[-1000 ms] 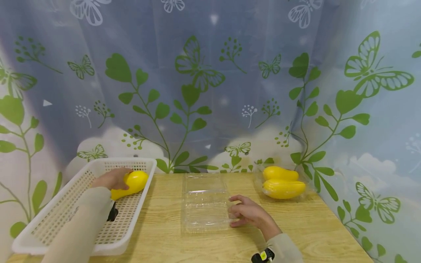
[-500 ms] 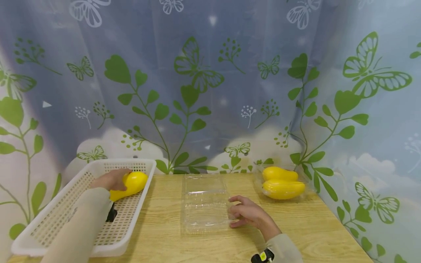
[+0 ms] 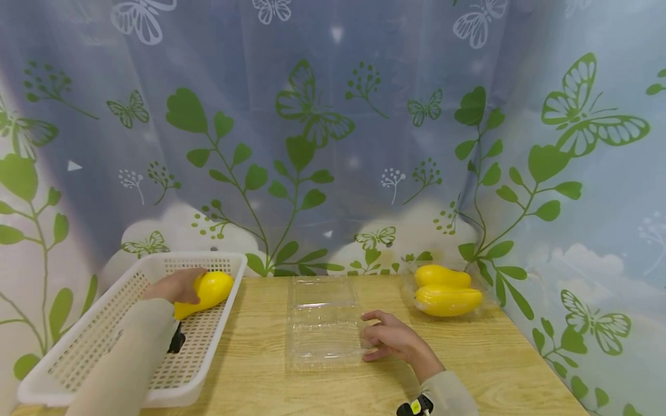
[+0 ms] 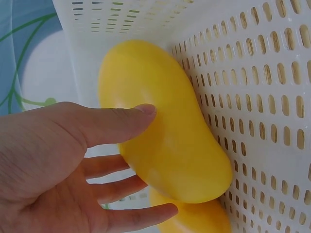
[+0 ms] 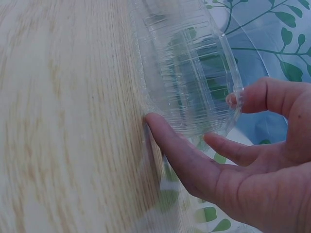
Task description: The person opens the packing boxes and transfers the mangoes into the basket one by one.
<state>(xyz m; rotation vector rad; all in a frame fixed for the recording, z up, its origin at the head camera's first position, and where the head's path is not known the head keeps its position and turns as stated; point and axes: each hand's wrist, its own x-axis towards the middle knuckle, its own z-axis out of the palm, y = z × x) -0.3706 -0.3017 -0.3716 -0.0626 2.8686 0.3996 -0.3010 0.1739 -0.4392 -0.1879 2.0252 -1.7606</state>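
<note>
You work at a wood-grain table (image 3: 270, 390), a white basket (image 3: 218, 338) at left, a clear plastic container (image 3: 325, 332) at centre, two wrapped yellow mangoes (image 3: 448, 300) far right. Your right hand (image 3: 395, 336), fingers loosely spread, touches the container's right side; your left hand (image 3: 176, 286) grips a yellow mango (image 3: 214, 289) in the basket's far end.

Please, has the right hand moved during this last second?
No, not visibly. In the head view, the right hand stays at the edge of the clear container, unshifted against the wooden table.
</note>
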